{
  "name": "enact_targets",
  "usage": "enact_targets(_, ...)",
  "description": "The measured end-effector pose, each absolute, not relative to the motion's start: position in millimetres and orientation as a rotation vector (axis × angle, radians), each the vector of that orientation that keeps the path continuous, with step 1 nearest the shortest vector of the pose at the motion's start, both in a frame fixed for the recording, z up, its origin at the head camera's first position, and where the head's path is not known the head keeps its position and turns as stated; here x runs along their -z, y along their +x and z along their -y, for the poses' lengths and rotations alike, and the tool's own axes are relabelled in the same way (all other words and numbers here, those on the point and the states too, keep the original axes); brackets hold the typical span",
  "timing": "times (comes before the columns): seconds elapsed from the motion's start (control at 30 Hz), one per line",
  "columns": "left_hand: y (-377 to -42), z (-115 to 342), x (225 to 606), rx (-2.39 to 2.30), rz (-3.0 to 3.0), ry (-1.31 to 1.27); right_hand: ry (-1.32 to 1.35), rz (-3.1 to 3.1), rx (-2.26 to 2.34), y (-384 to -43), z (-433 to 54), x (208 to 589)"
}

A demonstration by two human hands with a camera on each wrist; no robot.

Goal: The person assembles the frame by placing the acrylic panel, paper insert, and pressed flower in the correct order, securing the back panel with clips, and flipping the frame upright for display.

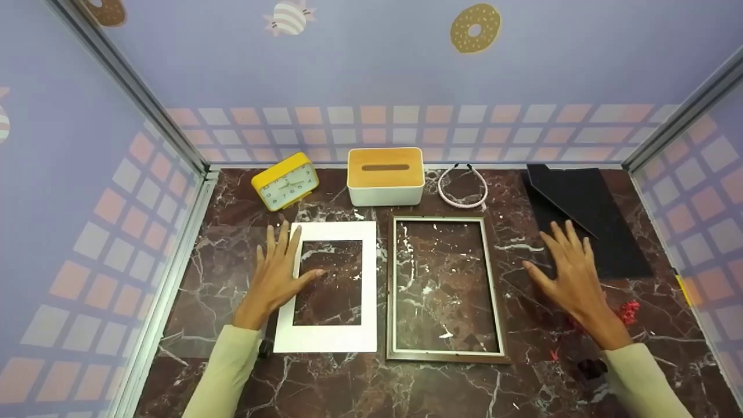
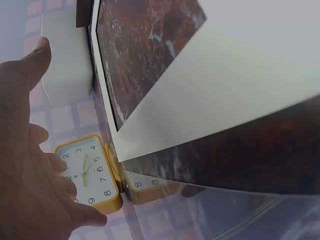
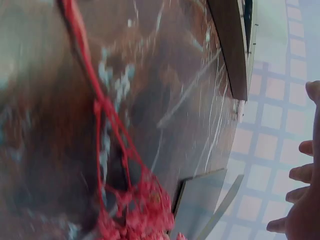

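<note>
My left hand (image 1: 277, 273) spreads its fingers over the left side of a white photo mat (image 1: 368, 290), holding nothing. In the left wrist view the same hand (image 2: 35, 150) appears well above the mat. On the right, my right hand (image 1: 572, 273) is also spread and empty, its fingertips overlapping the near edge of a black frame backing board (image 1: 621, 232) with an easel leg (image 1: 560, 203). Between the hands lies a brown picture frame (image 1: 496, 290) with a pale inner lip, and the tabletop shows through it. Beneath the right wrist is a red berry-like sprig (image 3: 145, 210), partly hidden in the head view.
Along the back stand a yellow alarm clock (image 1: 287, 183), a white tissue box (image 1: 386, 194) with a wooden lid, and a white beaded headband (image 1: 462, 205). Patterned panels (image 1: 325, 69) enclose the marbled table (image 1: 325, 383) at the back and both sides.
</note>
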State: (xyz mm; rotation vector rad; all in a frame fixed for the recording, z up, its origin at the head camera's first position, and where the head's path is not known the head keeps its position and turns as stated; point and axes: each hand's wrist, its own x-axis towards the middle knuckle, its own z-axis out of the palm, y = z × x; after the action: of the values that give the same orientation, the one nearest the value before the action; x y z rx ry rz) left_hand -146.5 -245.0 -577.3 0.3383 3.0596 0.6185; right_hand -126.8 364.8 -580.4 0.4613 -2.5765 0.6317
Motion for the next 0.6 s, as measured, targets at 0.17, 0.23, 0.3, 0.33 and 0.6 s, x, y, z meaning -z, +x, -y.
enact_targets(0.17,-139,248,582,-0.767,-3.048,0.334,0.502,2.486,-0.684,-123,-353,585)
enact_targets(0.23,-135,250,584,-0.833,-3.043,0.329,0.513,2.466,-0.715,-122,-348,587)
enact_targets(0.3,-131,251,585,-0.894,-3.039,0.317,0.518,2.459,-0.744,-121,-344,589)
enact_targets(0.33,-130,251,586,-0.923,-3.033,0.304,0.517,2.458,-0.760,-120,-341,590)
enact_targets(0.6,-117,257,587,-1.247,-2.999,0.229,0.507,2.485,-0.929,-113,-324,607)
